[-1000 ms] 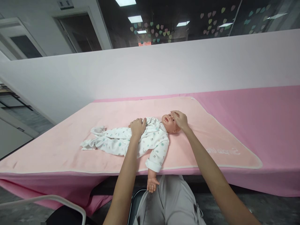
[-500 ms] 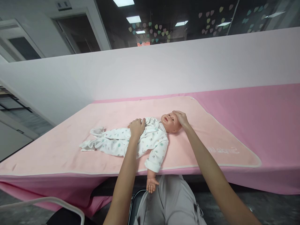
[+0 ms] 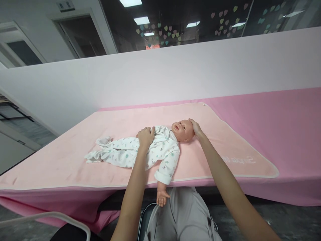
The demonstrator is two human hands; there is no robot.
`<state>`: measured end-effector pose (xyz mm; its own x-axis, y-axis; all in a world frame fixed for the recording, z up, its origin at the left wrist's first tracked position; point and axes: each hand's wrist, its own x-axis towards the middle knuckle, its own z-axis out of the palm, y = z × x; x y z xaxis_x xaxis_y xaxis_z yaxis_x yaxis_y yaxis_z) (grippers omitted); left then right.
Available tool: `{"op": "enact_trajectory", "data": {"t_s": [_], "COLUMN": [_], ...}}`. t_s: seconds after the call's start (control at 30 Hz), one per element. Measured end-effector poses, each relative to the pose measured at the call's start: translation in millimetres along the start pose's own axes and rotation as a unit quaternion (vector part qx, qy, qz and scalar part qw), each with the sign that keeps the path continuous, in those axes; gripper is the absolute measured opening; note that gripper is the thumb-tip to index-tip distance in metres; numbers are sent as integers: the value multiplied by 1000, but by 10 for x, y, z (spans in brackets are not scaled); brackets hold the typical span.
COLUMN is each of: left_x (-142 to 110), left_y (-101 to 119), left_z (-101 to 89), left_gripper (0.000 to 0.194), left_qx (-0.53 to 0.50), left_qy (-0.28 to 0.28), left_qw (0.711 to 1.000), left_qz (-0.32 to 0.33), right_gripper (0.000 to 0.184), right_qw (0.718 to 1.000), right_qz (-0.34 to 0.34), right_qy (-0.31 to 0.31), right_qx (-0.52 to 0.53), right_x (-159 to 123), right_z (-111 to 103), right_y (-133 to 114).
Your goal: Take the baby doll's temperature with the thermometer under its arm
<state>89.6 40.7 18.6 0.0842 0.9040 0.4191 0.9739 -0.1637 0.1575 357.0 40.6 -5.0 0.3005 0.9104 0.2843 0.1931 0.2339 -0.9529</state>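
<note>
A baby doll in a white patterned sleepsuit lies on its back on a peach mat, its head to the right. One of its arms hangs over the table's near edge, the doll's hand bare below the cuff. My left hand rests on the doll's belly with the fingers laid out flat. Against the top of the doll's head lies my right hand, its fingers stretched along the crown. Part of the doll's far arm is hidden behind my left hand.
The mat lies over a pink cloth covering the table. A white partition rises along the far side. At lower left stands a chair with a pale tubular frame. My lap is under the near edge.
My right hand has slid from the doll's forehead back to the top of its head, uncovering the brow. My left hand stays on the belly. The view has shifted slightly.
</note>
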Motion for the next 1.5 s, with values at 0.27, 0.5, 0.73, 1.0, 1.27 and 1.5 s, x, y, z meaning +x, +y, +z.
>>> {"op": "enact_trajectory", "data": {"t_s": [0.27,0.5,0.73,1.0,1.27,1.5], "left_x": [4,10,1,6,-2,2], "left_y": [-21,-17,-1,-6,3,1], "left_z": [29,28,5,10,-15,-2], "left_gripper": [50,50,50,50,49,51], "left_qx": [-3,-3,-2,-2,9,6], "left_qy": [14,14,6,8,-4,3], "left_qw": [1000,1000,1000,1000,1000,1000], "left_qz": [9,8,6,5,3,3], "right_gripper": [53,54,53,30,32,22], "right_qw": [951,921,936,906,918,989], "right_qz": [174,213,218,282,284,126], "right_qy": [-144,-166,-175,-197,-152,-36], "right_qx": [211,280,214,247,232,72], "right_x": [-124,-96,-106,-116,-72,-13], "right_z": [6,-9,-38,-88,-131,-114], "right_y": [-141,-46,-83,-187,-57,28]}}
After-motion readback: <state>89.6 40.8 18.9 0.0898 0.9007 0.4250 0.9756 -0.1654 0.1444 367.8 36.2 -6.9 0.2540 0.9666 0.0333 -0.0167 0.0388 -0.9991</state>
